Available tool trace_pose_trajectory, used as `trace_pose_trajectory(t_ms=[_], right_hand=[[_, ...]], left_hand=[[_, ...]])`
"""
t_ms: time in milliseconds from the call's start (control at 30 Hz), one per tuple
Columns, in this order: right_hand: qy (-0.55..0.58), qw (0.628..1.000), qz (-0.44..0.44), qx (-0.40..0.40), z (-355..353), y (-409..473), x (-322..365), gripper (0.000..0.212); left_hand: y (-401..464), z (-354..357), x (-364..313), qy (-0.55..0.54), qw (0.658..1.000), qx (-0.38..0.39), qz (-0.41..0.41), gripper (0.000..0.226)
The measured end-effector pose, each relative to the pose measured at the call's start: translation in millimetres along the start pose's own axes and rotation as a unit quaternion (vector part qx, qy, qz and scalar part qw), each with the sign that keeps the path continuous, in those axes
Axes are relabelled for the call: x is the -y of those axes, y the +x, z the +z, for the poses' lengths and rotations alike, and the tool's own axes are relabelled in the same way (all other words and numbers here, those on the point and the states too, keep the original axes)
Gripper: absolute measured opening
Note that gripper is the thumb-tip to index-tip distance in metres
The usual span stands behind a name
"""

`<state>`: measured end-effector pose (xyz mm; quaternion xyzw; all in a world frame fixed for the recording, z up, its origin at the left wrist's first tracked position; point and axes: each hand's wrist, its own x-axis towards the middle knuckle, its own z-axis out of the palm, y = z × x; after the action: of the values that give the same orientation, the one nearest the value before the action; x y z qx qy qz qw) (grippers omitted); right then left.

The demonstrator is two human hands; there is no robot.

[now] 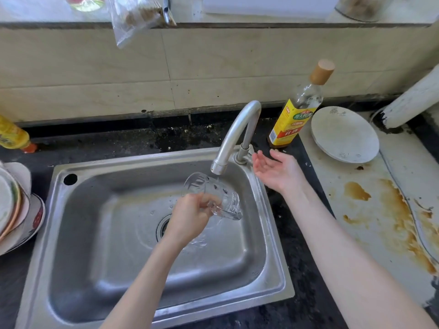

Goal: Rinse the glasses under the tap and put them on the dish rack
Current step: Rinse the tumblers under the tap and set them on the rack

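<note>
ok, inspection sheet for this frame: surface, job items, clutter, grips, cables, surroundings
Surface: dark stone counter around a steel sink; pale board on the right with brown stains.
Job's things: one clear glass tilted on its side under the tap, water running over it. Dish rack: nothing seen.
Clutter: sauce bottle and white plate to the right of the tap; stacked dishes and yellow bottle at the left edge.
Grips: left hand grips the glass; right hand open, palm up, beside the tap base, holding nothing.
Cables: nothing seen.
Surroundings: tiled wall; plastic bag hanging from the ledge above.
</note>
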<state>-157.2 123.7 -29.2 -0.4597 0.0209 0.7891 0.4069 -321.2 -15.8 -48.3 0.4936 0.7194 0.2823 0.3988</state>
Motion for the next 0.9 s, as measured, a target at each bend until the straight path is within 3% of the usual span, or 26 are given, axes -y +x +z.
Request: trace_pose_trajectory(t_ms=[100,200,367,500,567,633,700,767,900], right_hand=[[-0.157,0.986,-0.047,-0.016,-21.9,8.2,-14.2,0.018],[-0.225,0.972,-0.058,-0.045,-47.9,5.6,-26.6,0.02],[-0.327,0.943,-0.057,-0.01,-77.3,-14.1,-64.9,0.02],[-0.494,0.865,-0.054,0.077,-80.0,-28.5,-89.7,0.061],[-0.52,0.846,-0.051,0.106,-75.0,-30.2,-96.5,0.088],[-0.529,0.835,-0.062,0.137,-66.9,-31.2,-100.0,0.081],[-0.542,0.823,-0.084,0.148,-60.9,-31.9,-104.1,0.069],[-0.53,0.83,-0.1,0.139,-56.9,-31.3,-106.9,0.075],[-0.501,0.851,-0.114,0.105,-56.3,-30.0,-112.2,0.061]], left_hand=[[0.5,-0.5,-0.9,-0.164,0.985,0.001,-0.054,0.026],[-0.4,2.1,6.8,-0.344,0.93,0.011,-0.133,0.015],[-2.9,15.7,32.4,-0.608,0.742,0.037,-0.28,0.02],[-8.4,20.8,39.3,-0.675,0.664,0.028,-0.32,0.014],[-10.9,21.5,43.0,-0.704,0.638,0.038,-0.31,0.037],[-14.0,22.1,47.4,-0.731,0.614,0.058,-0.293,0.057],[-15.9,24.1,49.4,-0.75,0.594,0.077,-0.281,0.058],[-18.2,24.2,45.9,-0.751,0.594,0.095,-0.273,0.057],[-18.1,23.7,46.6,-0.731,0.618,0.116,-0.266,0.051]])
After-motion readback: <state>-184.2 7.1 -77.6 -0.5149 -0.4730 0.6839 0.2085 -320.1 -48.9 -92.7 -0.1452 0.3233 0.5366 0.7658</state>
